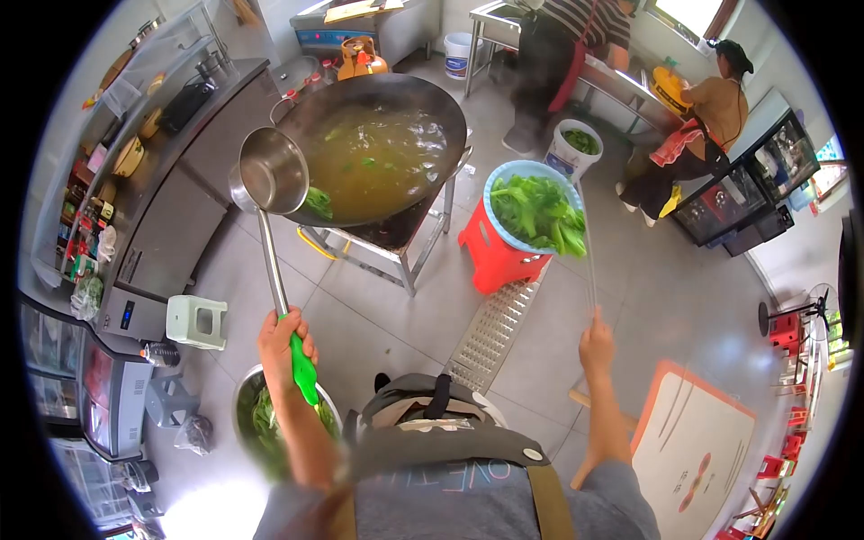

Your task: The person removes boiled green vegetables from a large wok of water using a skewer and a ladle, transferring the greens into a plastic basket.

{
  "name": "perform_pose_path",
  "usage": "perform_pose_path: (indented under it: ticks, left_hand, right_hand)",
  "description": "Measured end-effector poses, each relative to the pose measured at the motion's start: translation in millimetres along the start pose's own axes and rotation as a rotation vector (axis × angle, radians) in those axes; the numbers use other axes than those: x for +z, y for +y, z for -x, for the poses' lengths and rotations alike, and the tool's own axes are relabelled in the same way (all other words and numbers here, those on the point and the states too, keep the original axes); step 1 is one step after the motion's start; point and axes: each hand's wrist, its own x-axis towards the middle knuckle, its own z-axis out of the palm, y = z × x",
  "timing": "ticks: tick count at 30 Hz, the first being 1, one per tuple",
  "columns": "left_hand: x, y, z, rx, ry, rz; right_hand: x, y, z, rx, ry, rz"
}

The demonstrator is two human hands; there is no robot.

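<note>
My left hand [286,349] is closed round the green handle of a long steel ladle [274,175]. The ladle's bowl is over the left rim of a large wok [441,99], which holds yellowish liquid and a few green leaves [319,202] at its near left edge. My right hand [596,344] is closed on long, thin chopsticks [590,261], which point up along the right side of a light blue basin [498,216]. Leafy greens [537,211] fill that basin, which sits on a red stool [493,256].
A steel bowl of greens [261,423] is by my left forearm. A metal stand [405,265] supports the wok; an orange gas cylinder [362,58] is behind it. Two people [720,99] work at the far sink. A white table [693,441] is at right, a floor drain [490,333] ahead.
</note>
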Motion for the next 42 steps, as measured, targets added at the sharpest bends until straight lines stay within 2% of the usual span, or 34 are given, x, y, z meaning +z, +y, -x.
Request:
perform_pose_path:
  ticks: [3,6,9,12,15,18,21,24,25,28,31,34,35,42]
  left_hand:
    - [-3.0,-0.3,-0.6,-0.012,-0.006,0.020]
    - [-8.9,0.2,-6.2,-0.014,-0.011,0.040]
    - [-17.6,11.2,0.3,-0.057,0.023,0.022]
    - [-34.8,19.1,-0.1,-0.090,0.059,0.024]
    - [-57.7,21.7,-4.6,-0.076,0.067,0.098]
    - [-80.6,25.3,-1.9,-0.071,0.102,0.138]
    - [-102.0,36.0,-1.5,-0.056,0.169,0.105]
    - [-125.6,35.6,-5.4,-0.030,0.206,0.157]
    - [-131.7,33.5,-6.3,-0.019,0.209,0.191]
    - [-138.9,42.1,-9.3,-0.050,0.295,0.135]
    - [-146.0,48.0,-14.0,-0.077,0.322,0.141]
    - [-159.9,30.6,-25.3,0.056,0.220,0.149]
    - [-159.9,29.9,-26.6,0.073,0.205,0.153]
    - [-150.6,28.9,-32.6,0.095,0.117,0.139]
  right_hand:
    - [-16.4,-2.8,-2.6,-0.067,0.088,-0.084]
    - [-48.1,-43.0,-7.0,-0.073,0.032,-0.355]
    - [-73.4,-100.1,-15.4,0.055,-0.194,-0.728]
    - [-94.0,-160.7,-40.7,0.165,-0.496,-0.830]
    - [-88.9,-220.6,-57.7,-0.026,-0.684,-0.683]
    - [-46.3,-258.3,-72.8,-0.425,-0.550,-0.591]
    - [-21.6,-297.1,-79.8,-0.491,-0.605,-0.438]
    - [-6.7,-316.0,-78.2,-0.548,-0.692,-0.474]
    - [-4.9,-319.7,-78.9,-0.452,-0.821,-0.515]
    - [-18.4,-333.7,-90.1,0.307,-1.182,-0.933]
    - [0.8,-310.9,-86.5,0.664,-1.504,-1.503]
    - [12.2,-293.9,-62.0,0.885,-1.643,-1.968]
    - [10.5,-290.8,-56.3,0.875,-1.652,-2.027]
    - [-39.2,-274.5,-36.6,0.851,-1.386,-2.250]
